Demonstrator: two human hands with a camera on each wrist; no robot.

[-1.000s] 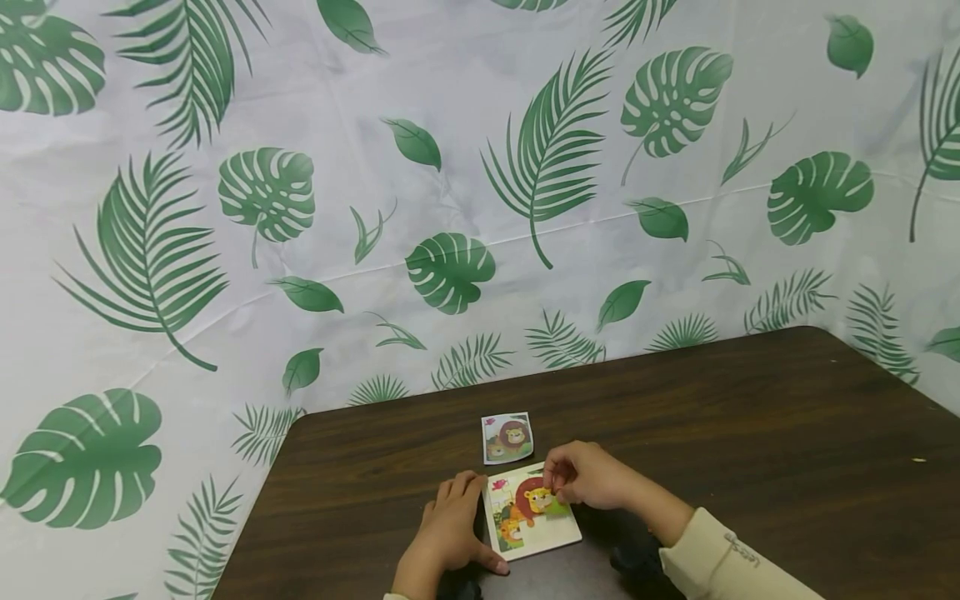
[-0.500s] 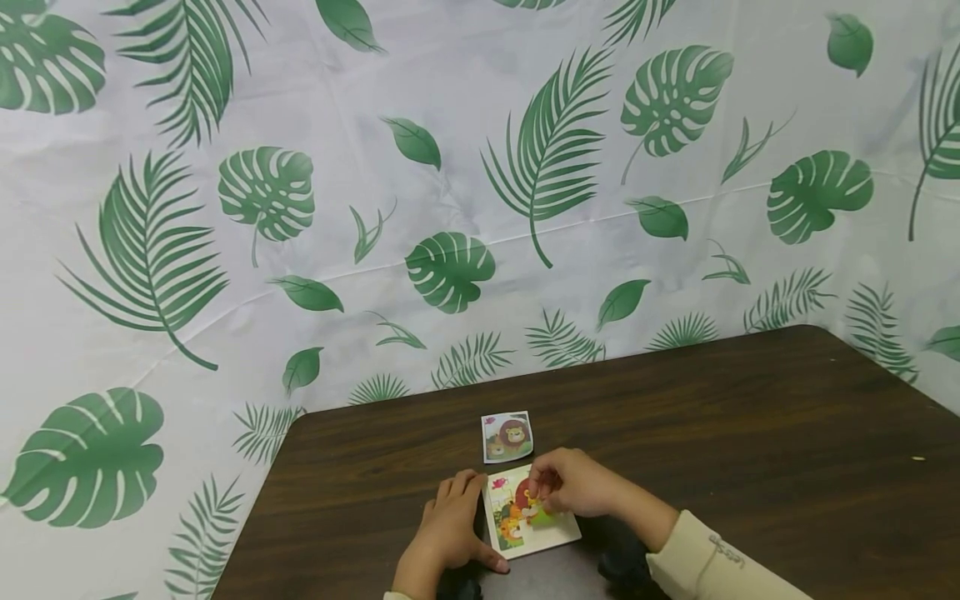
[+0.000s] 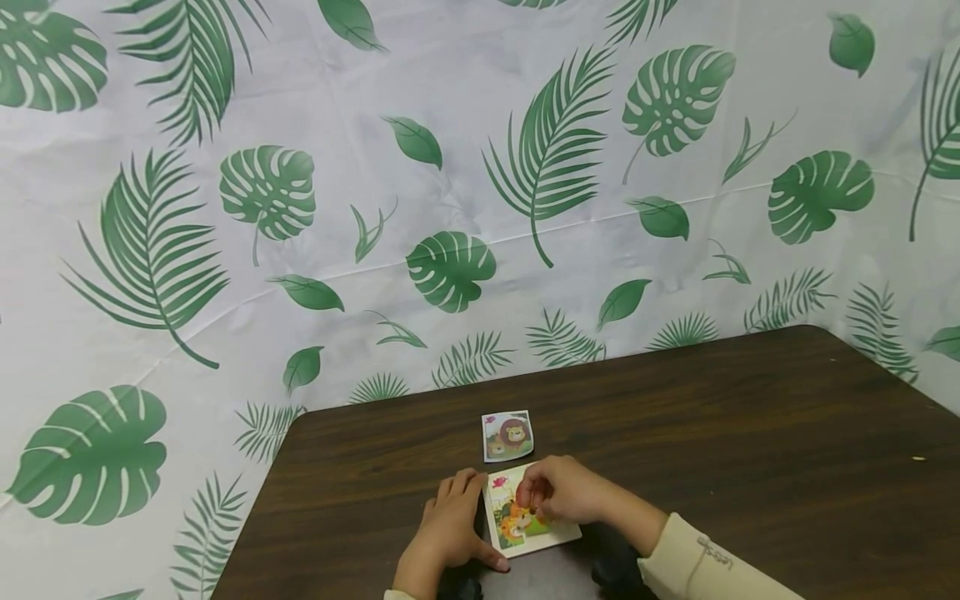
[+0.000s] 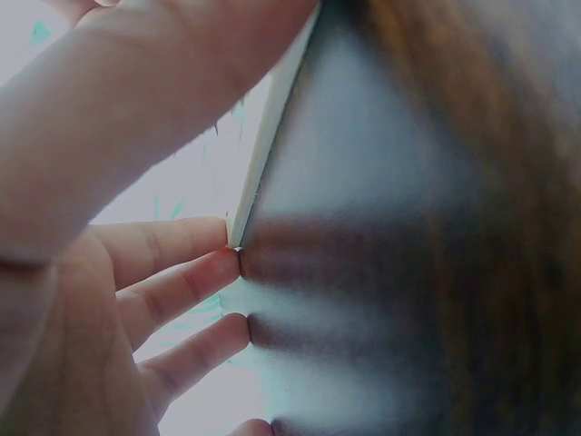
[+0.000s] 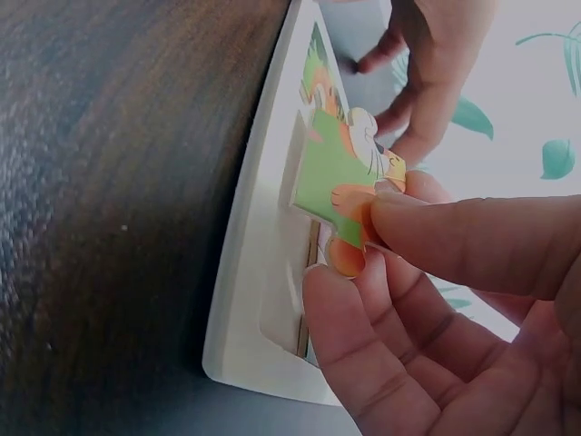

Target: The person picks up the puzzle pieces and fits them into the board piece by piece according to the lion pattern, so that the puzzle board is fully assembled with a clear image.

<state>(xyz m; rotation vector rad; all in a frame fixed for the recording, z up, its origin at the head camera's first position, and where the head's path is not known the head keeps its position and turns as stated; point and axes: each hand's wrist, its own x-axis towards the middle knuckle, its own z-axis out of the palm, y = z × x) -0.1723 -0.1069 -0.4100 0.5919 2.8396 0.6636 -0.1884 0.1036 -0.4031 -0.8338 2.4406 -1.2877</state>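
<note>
A puzzle board (image 5: 238,272) with a pale rim and a lion picture lies on the table. My right hand (image 3: 566,492) is over it, pinching a puzzle piece (image 5: 331,177) between thumb and fingers. The piece is green and orange with part of an animal's face, tilted above an unfilled part of the board. My left hand (image 3: 447,521) rests at the board's left side, fingers spread and fairly straight. Its fingertips (image 4: 231,263) touch the board's corner and the table, and its thumb lies along the near edge. My right hand hides the upper right of the board.
Just behind the board lies a small picture card (image 3: 507,435) showing the lion scene. The dark wooden table (image 3: 712,417) reaches back to a white cloth (image 3: 337,125) printed with green leaves. Dark objects sit beneath both wrists.
My right hand has moved left and slightly nearer across the board, carrying the puzzle piece from the right side toward the middle. My left hand has stayed in place.
</note>
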